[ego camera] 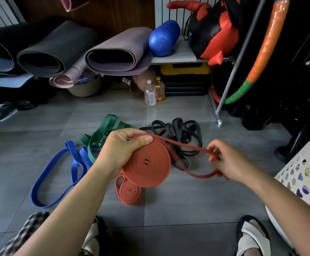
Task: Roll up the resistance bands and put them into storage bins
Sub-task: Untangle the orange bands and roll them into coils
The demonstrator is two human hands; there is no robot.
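Observation:
My left hand [121,151] grips a flat coil of orange-red resistance band [147,163], thumb pressed on its top edge. The band's loose tail runs right to my right hand [230,160], which pinches the tail's looped end. A smaller rolled orange-red band [130,194] stands on the grey floor just below the coil. Loose on the floor lie a blue band [52,179] at the left, a green band [99,138] behind my left hand, and a tangle of black bands [181,132] behind the coil. A white perforated storage bin [305,174] stands at the right edge.
Rolled yoga mats [58,50] and a blue foam roller [164,37] fill a low shelf at the back. Two plastic bottles [153,92] stand on the floor beneath it. A metal rack leg [219,117] and black equipment crowd the right. My sandalled feet [253,237] are at the bottom.

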